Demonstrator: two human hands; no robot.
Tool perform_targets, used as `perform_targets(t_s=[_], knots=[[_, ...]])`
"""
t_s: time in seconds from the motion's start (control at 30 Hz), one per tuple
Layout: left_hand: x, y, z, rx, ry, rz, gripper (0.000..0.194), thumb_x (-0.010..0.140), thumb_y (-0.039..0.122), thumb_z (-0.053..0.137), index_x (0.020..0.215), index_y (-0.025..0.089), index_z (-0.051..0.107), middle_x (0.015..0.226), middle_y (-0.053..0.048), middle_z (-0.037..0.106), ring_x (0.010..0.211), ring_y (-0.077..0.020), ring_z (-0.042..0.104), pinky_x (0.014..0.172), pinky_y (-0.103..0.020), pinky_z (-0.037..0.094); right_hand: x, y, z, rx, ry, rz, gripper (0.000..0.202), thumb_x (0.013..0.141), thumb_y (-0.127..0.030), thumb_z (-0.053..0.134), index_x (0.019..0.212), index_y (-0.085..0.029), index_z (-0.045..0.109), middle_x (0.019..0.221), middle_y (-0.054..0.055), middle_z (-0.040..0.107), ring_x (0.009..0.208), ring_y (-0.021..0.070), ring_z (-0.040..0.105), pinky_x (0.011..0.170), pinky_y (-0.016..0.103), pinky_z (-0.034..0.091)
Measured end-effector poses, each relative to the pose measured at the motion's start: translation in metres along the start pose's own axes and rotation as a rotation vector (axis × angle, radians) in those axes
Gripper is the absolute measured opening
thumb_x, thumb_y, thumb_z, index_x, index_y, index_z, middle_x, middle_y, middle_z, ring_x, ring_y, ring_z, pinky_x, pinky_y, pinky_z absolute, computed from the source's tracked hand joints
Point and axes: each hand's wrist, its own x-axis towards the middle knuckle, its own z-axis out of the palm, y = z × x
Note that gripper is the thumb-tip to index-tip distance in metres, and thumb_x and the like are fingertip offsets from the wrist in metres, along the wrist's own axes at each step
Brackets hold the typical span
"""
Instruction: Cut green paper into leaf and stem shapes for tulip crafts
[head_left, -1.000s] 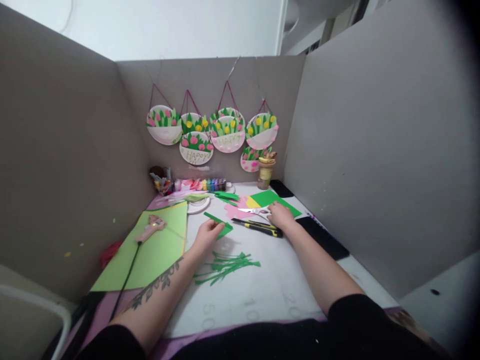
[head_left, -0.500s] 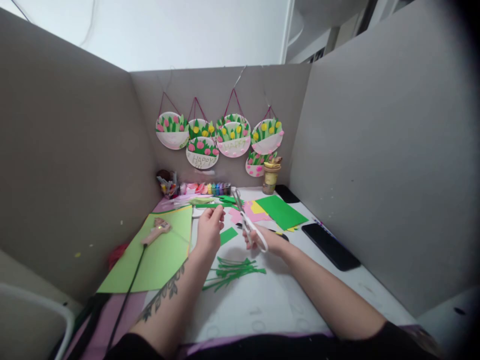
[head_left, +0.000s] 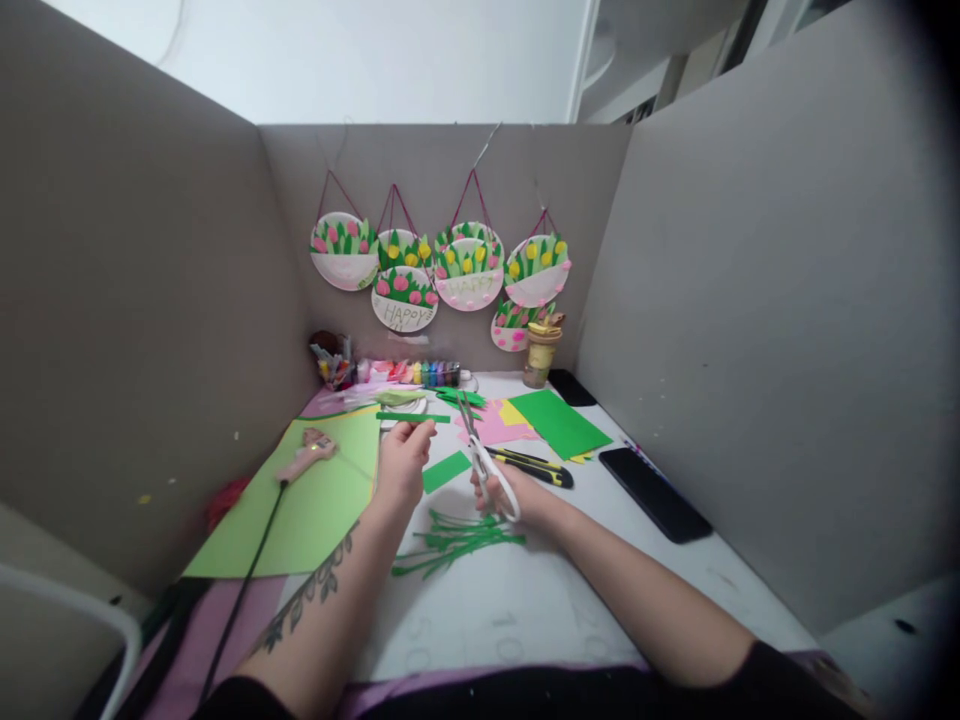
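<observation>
My left hand (head_left: 405, 458) is closed on a narrow green paper strip (head_left: 390, 416), which lies level across its fingertips. In my right hand (head_left: 491, 492) are white-handled scissors (head_left: 480, 455), their blades pointing up and slightly apart, to the right of the strip and not touching it. Between and beyond the hands lies a green paper rectangle (head_left: 448, 471). Several thin green strips (head_left: 457, 541) sit in a loose pile nearer to me. A yellow and black cutter (head_left: 532, 465) rests behind my right hand.
A glue gun (head_left: 307, 455) lies on light green sheets (head_left: 262, 520) at left. Green paper (head_left: 559, 425) and a black phone (head_left: 654, 493) are at right. Paint bottles (head_left: 427, 373) and a cup (head_left: 540, 355) stand at the back, below hanging paper-plate baskets (head_left: 469, 275).
Both hands have shifted a little left, and the scissors have come down slightly. The strip in my left hand shows more clearly. More of the cutter is visible.
</observation>
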Motion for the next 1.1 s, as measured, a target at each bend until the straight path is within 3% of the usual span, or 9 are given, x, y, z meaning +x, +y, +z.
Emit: perform_targets(t_s=[0.33, 0.63, 0.93, 1.1], knots=[[0.002, -0.004, -0.003, 0.102, 0.027, 0.067, 0.025, 0.066, 0.037, 0.068, 0.064, 0.015, 0.056, 0.050, 0.006, 0.043, 0.047, -0.0062, 0.035, 0.046, -0.021, 0.026, 0.000, 0.012, 0.002, -0.096, -0.091, -0.078, 0.072, 0.070, -0.083, 0.048, 0.096, -0.016, 0.051, 0.087, 0.006, 0.057, 0.067, 0.0161, 0.061, 0.058, 0.029, 0.048], [0.004, -0.009, -0.004, 0.175, 0.051, 0.077, 0.018, 0.066, 0.033, 0.064, 0.063, 0.017, 0.055, 0.052, 0.005, 0.047, 0.049, -0.0083, 0.039, 0.049, -0.023, 0.030, -0.003, 0.003, 0.002, -0.183, -0.105, -0.071, 0.048, 0.081, -0.062, 0.054, 0.097, -0.017, 0.053, 0.090, 0.006, 0.058, 0.070, 0.0174, 0.063, 0.063, 0.031, 0.050], [0.007, -0.011, -0.005, 0.223, 0.071, 0.094, 0.018, 0.064, 0.033, 0.063, 0.063, 0.017, 0.056, 0.052, 0.005, 0.047, 0.049, -0.0086, 0.038, 0.049, -0.023, 0.030, -0.001, 0.012, -0.003, -0.261, -0.142, -0.132, 0.048, 0.082, -0.061, 0.052, 0.100, -0.017, 0.053, 0.089, 0.006, 0.061, 0.070, 0.0183, 0.063, 0.062, 0.030, 0.050], [0.006, -0.010, -0.005, 0.263, 0.085, 0.126, 0.017, 0.065, 0.032, 0.063, 0.064, 0.016, 0.056, 0.054, 0.005, 0.047, 0.051, -0.0087, 0.038, 0.051, -0.023, 0.030, -0.001, 0.006, -0.002, -0.260, -0.135, -0.074, 0.029, 0.081, -0.042, 0.058, 0.096, -0.017, 0.054, 0.088, 0.005, 0.061, 0.071, 0.0187, 0.064, 0.061, 0.028, 0.049]])
